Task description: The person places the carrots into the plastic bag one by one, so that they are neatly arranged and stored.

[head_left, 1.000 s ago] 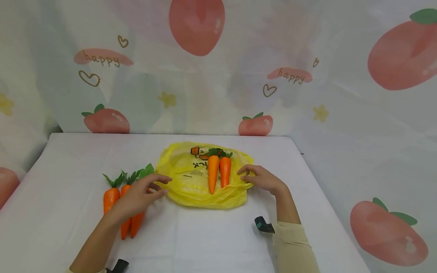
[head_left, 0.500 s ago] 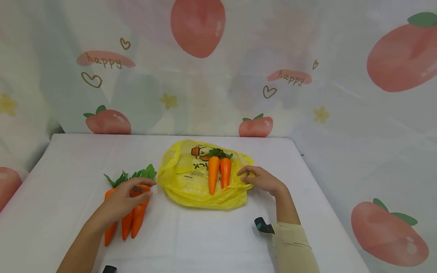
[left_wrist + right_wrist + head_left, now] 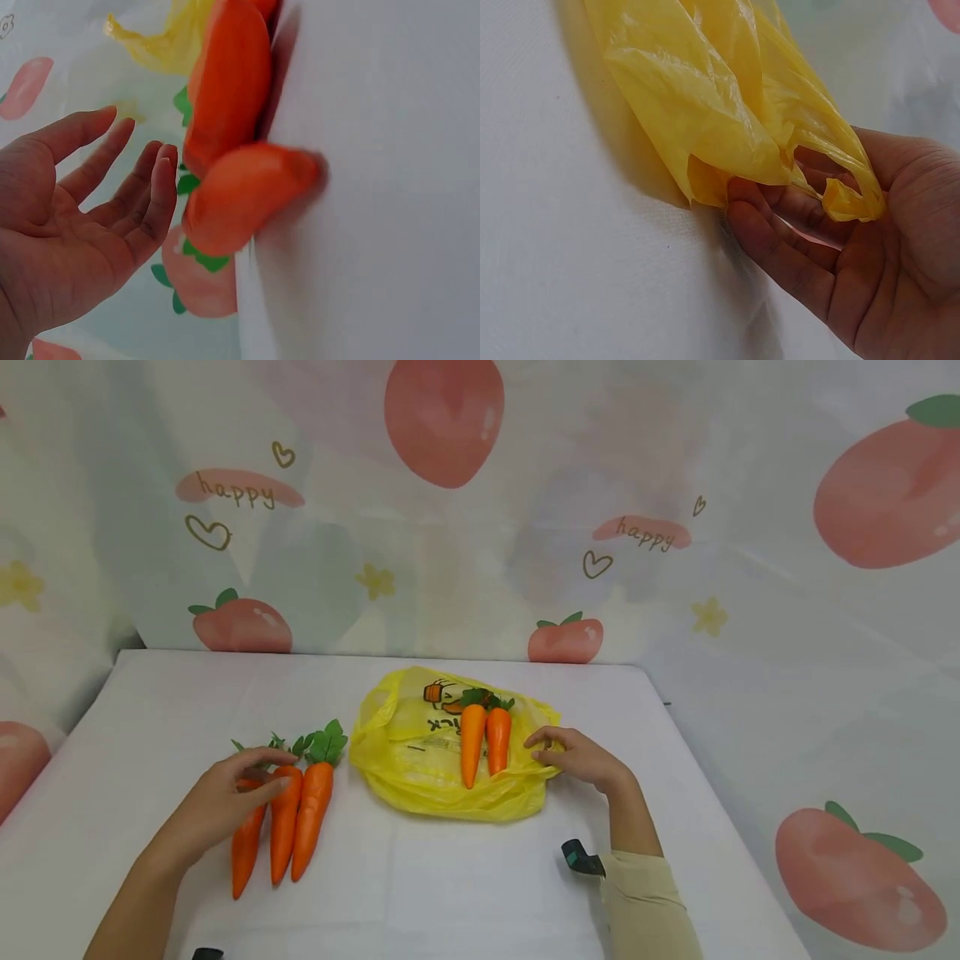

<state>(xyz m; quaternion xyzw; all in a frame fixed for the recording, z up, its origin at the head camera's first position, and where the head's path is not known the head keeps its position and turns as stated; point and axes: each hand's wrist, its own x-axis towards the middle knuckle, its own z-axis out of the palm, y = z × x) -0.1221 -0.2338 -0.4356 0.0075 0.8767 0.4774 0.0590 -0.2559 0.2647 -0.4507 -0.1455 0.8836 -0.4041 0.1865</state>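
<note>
A yellow plastic bag (image 3: 442,797) with a printed cartoon lies spread at the middle of the table. Two orange carrots (image 3: 471,739) with green tops lie side by side at its centre. My right hand (image 3: 581,760) grips the bag's right edge, and in the right wrist view its fingers curl round a loop of the thin plastic. On the left, three more carrots (image 3: 313,814) lie in a row, leaves pointing away from me. My left hand (image 3: 217,802) hovers over the leftmost ones, partly hiding them. Its fingers (image 3: 154,195) are loosely bent and hold nothing, close beside a carrot (image 3: 240,199).
A white cloth covers the table (image 3: 450,893). Behind it and along the sides hangs a backdrop (image 3: 480,560) printed with peaches, hearts and "happy". A dark camera mount (image 3: 581,857) sticks out from the right wrist, near the beige sleeve (image 3: 645,902).
My left hand has moved away from the bag's left edge, leftward and toward me, over the carrots. The bag's left side has shifted slightly. My right hand keeps its place at the bag.
</note>
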